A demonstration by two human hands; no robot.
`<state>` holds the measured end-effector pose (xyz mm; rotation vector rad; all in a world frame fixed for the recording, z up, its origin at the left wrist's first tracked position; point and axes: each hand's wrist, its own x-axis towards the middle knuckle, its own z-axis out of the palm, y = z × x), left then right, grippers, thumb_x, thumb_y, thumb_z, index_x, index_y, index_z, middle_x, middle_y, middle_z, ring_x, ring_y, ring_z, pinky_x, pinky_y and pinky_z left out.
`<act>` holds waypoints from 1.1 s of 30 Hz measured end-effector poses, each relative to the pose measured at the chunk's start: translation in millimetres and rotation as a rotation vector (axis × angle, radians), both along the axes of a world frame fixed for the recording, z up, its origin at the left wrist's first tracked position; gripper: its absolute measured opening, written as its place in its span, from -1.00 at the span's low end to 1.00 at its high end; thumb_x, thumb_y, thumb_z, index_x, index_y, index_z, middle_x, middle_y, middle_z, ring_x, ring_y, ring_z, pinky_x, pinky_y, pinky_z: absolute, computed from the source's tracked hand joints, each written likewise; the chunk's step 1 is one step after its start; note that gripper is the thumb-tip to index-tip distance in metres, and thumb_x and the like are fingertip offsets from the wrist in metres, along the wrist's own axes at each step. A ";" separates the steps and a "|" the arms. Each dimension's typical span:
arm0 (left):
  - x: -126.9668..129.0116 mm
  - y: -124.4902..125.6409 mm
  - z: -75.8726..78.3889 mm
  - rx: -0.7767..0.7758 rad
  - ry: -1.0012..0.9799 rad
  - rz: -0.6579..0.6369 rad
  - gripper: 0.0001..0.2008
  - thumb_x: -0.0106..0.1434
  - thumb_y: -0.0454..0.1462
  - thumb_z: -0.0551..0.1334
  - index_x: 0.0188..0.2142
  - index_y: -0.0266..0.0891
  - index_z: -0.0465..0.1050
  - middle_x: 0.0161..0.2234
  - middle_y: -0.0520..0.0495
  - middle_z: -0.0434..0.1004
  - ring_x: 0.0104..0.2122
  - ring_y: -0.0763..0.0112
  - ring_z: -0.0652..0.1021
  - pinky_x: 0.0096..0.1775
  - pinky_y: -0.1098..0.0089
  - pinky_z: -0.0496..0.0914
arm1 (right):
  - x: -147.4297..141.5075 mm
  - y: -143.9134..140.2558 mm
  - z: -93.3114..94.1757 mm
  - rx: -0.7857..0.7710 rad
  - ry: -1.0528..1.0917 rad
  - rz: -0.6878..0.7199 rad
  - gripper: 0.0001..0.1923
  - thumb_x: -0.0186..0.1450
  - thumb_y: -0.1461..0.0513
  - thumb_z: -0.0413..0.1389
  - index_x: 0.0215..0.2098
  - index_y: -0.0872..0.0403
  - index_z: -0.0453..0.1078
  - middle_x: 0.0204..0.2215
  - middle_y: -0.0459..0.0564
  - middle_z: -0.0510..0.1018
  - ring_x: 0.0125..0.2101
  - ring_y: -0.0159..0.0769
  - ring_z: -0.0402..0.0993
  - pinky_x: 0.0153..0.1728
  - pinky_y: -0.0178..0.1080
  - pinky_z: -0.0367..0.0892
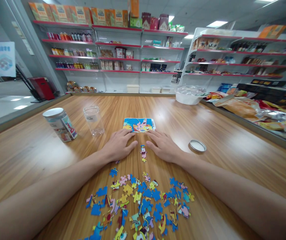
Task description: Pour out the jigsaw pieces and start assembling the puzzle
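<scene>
Both hands lie flat on the wooden surface just below a colourful rectangular cartoon picture card

The left hand and right hand rest palm down, fingers stretched out and holding nothing, their fingertips touching the card's near edge; a small joined cluster of puzzle pieces lies between the hands, just nearer than the card. A scattered heap of blue, yellow and pink jigsaw pieces lies well nearer than the card, between the forearms. Left of the card stands an open clear plastic jar, and farther left a lidded printed jar. A round white lid lies right of the card
</scene>
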<state>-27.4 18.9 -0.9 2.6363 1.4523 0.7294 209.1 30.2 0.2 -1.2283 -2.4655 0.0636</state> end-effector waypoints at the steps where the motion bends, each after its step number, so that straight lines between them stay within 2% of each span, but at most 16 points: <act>1: -0.3 -0.1 0.9 0.022 -0.052 -0.004 -0.62 0.38 -0.12 0.12 0.07 -0.26 0.45 0.15 -0.22 0.40 0.17 0.10 0.39 0.20 0.03 0.27 | 0.6 0.4 -0.1 0.036 0.037 0.006 -0.57 0.43 0.10 -0.03 0.18 0.10 0.35 0.21 0.16 0.36 0.24 0.01 0.21 0.22 0.11 0.16; 3: -0.9 -0.9 4.0 0.081 -0.178 -0.011 -0.71 0.36 -0.18 0.14 -0.07 -0.28 0.52 0.08 -0.21 0.46 0.10 0.16 0.45 0.16 0.10 0.32 | 1.6 -0.9 1.9 0.122 0.157 0.033 -0.64 0.38 0.17 0.05 0.08 0.14 0.43 0.10 0.21 0.44 0.14 -0.02 0.31 0.15 0.07 0.25; 6: -1.0 -4.0 10.1 0.122 -0.282 -0.052 -0.78 0.34 -0.26 0.13 -0.29 -0.29 0.54 -0.22 -0.15 0.56 -0.18 0.29 0.55 -0.07 0.25 0.44 | 1.0 -9.0 8.7 0.203 0.341 0.189 -0.77 0.32 0.27 0.09 -0.11 0.13 0.52 -0.18 0.14 0.52 -0.13 -0.15 0.45 -0.07 -0.06 0.39; 8: 0.1 -7.1 12.8 0.071 -0.241 -0.172 -0.79 0.33 -0.30 0.13 -0.35 -0.29 0.52 -0.39 -0.08 0.55 -0.35 0.38 0.53 -0.23 0.35 0.43 | -1.4 -17.4 12.9 0.191 0.356 0.352 -0.82 0.30 0.31 0.09 -0.21 0.12 0.53 -0.35 0.06 0.48 -0.28 -0.22 0.43 -0.21 -0.14 0.40; 9: 1.1 -8.6 13.4 0.032 -0.195 -0.255 -0.80 0.32 -0.31 0.13 -0.33 -0.29 0.52 -0.40 -0.07 0.54 -0.38 0.40 0.52 -0.27 0.38 0.41 | -3.1 -21.5 14.3 0.162 0.330 0.432 -0.83 0.29 0.32 0.09 -0.23 0.12 0.54 -0.40 0.03 0.46 -0.32 -0.25 0.41 -0.27 -0.18 0.39; 12: 4.3 -11.4 12.4 -0.028 -0.086 -0.404 -0.83 0.29 -0.35 0.14 -0.24 -0.28 0.53 -0.36 -0.07 0.56 -0.35 0.40 0.52 -0.26 0.39 0.39 | -7.6 -30.2 15.8 0.086 0.264 0.597 -0.82 0.26 0.38 0.08 -0.26 0.13 0.54 -0.39 0.04 0.47 -0.33 -0.28 0.39 -0.31 -0.22 0.36; 16: 5.3 -10.6 9.2 -0.042 -0.086 -0.359 -0.83 0.28 -0.34 0.16 -0.22 -0.26 0.53 -0.43 -0.03 0.52 -0.39 0.41 0.50 -0.28 0.41 0.36 | -6.7 -30.6 16.2 0.138 0.354 0.621 -0.80 0.24 0.40 0.07 -0.28 0.14 0.53 -0.40 0.03 0.45 -0.34 -0.29 0.37 -0.33 -0.23 0.33; 20: 3.8 -9.3 8.0 -0.043 -0.098 -0.360 -0.83 0.29 -0.33 0.16 -0.20 -0.25 0.53 -0.44 -0.02 0.51 -0.37 0.40 0.50 -0.26 0.39 0.37 | -4.0 -32.3 17.1 0.076 0.311 0.702 -0.76 0.24 0.40 0.07 -0.20 0.12 0.54 -0.41 -0.01 0.45 -0.42 -0.36 0.36 -0.41 -0.29 0.30; 23: 3.7 -9.2 7.8 -0.044 -0.109 -0.362 -0.85 0.29 -0.33 0.17 -0.23 -0.27 0.52 -0.43 -0.04 0.52 -0.37 0.39 0.50 -0.27 0.39 0.38 | -10.4 -43.2 18.0 0.036 0.304 0.720 -0.77 0.31 0.31 0.11 -0.10 0.13 0.54 -0.39 -0.01 0.44 -0.40 -0.36 0.35 -0.36 -0.28 0.32; 26: 4.0 -8.7 7.2 -0.062 -0.124 -0.374 -0.85 0.29 -0.31 0.18 -0.22 -0.26 0.53 -0.39 -0.06 0.55 -0.33 0.36 0.53 -0.24 0.37 0.41 | -22.0 -58.4 18.4 0.003 0.291 0.707 -0.68 0.35 0.17 0.14 0.04 0.12 0.49 -0.32 0.03 0.42 -0.30 -0.31 0.35 -0.28 -0.23 0.34; 29: 4.0 -8.0 6.7 -0.073 -0.128 -0.370 -0.83 0.30 -0.32 0.17 -0.20 -0.24 0.53 -0.36 -0.07 0.57 -0.30 0.36 0.54 -0.20 0.35 0.42 | -30.0 -68.4 17.8 0.003 0.185 0.754 -0.66 0.35 0.08 0.15 0.01 0.05 0.53 -0.35 0.01 0.37 -0.34 -0.30 0.30 -0.31 -0.22 0.31; 33: 3.8 -7.8 7.0 -0.076 -0.126 -0.369 -0.82 0.32 -0.31 0.16 -0.19 -0.24 0.54 -0.37 -0.07 0.56 -0.30 0.35 0.54 -0.20 0.34 0.41 | -29.9 -68.2 17.4 -0.026 0.188 0.755 -0.74 0.35 0.15 0.15 -0.07 0.09 0.56 -0.35 0.02 0.37 -0.33 -0.31 0.31 -0.29 -0.22 0.32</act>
